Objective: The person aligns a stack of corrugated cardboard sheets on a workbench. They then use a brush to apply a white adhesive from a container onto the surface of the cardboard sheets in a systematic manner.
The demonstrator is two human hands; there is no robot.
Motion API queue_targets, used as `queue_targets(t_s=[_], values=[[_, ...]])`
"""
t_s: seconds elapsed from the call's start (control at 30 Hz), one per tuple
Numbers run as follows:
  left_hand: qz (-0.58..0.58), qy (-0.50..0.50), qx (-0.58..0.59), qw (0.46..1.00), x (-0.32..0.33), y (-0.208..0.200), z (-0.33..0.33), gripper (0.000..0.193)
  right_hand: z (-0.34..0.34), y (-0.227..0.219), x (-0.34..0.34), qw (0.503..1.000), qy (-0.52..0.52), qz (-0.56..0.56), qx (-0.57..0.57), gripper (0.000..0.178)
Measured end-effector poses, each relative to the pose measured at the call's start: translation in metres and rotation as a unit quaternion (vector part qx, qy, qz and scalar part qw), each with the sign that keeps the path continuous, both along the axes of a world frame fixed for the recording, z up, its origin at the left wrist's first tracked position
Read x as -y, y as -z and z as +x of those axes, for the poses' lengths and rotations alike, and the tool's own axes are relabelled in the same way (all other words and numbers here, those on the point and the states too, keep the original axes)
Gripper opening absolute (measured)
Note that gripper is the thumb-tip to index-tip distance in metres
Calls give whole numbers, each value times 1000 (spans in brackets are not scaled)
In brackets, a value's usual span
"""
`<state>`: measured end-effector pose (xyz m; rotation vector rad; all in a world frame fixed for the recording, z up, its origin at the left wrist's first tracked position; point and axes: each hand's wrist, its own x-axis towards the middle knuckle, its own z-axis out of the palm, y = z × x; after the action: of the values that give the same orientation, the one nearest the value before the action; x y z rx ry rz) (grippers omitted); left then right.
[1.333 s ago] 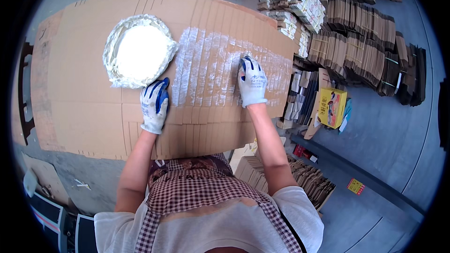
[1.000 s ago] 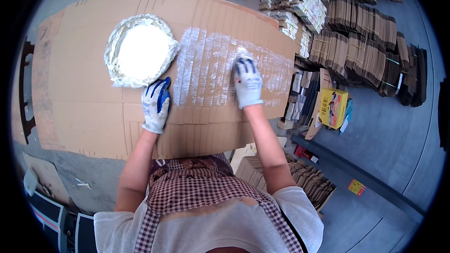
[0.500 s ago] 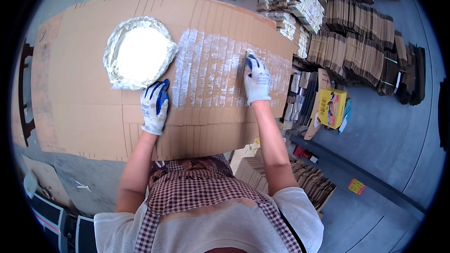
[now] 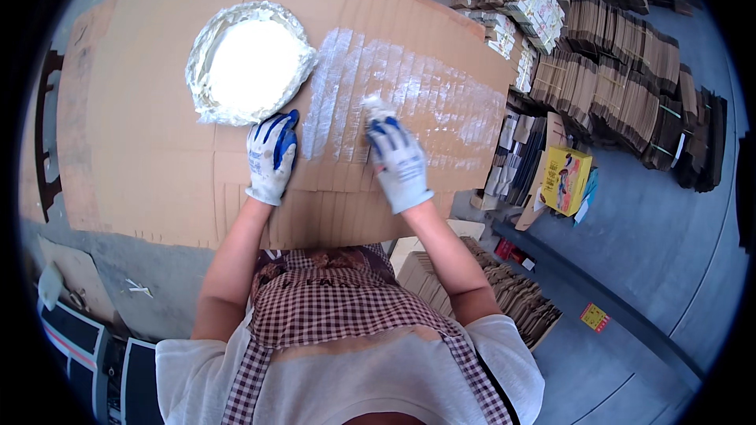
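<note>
A large brown cardboard sheet (image 4: 142, 149) lies under both gloved hands. My left hand (image 4: 272, 159), in a white glove with blue fingers, rests flat on it just below a round container (image 4: 206, 47) lined with crumpled film. Bright white stuff (image 4: 256, 67) fills that container. On the board to its right is a ribbed patch of glossy whitish smears (image 4: 339, 79). My right hand (image 4: 398, 161), gloved alike and slightly blurred, grips a small white crumpled wad (image 4: 376, 104) against the patch. What the wad is made of cannot be made out.
Bundled stacks of flat cardboard (image 4: 606, 86) stand on the floor to the right. Nearer are a yellow box (image 4: 567, 181) and a row of cardboard pieces (image 4: 504, 291) beside my right arm. Black-panelled equipment (image 4: 75, 354) sits at the lower left.
My right hand has moved left and toward me across the smeared patch, still with the wad. My left hand has stayed by the container. The whole view has shifted a little.
</note>
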<state>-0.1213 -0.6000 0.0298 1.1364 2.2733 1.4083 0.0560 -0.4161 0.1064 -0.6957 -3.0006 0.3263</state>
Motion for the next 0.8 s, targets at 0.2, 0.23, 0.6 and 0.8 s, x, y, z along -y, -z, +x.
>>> queue_targets(t_s=[0.2,0.23,0.6,0.8], values=[[-10,-3,-6,1000,2,5,2,42,15,-21,23,1000,2,-19,-5,44],[-9,-6,-6,1000,1,2,1,42,13,-25,39,999,-42,-30,0,43],[3,-4,-18,1000,1,3,0,40,21,-35,66,989,-107,-100,22,46],[-7,-7,-49,999,2,6,2,41,23,-28,70,993,-48,-72,79,43]])
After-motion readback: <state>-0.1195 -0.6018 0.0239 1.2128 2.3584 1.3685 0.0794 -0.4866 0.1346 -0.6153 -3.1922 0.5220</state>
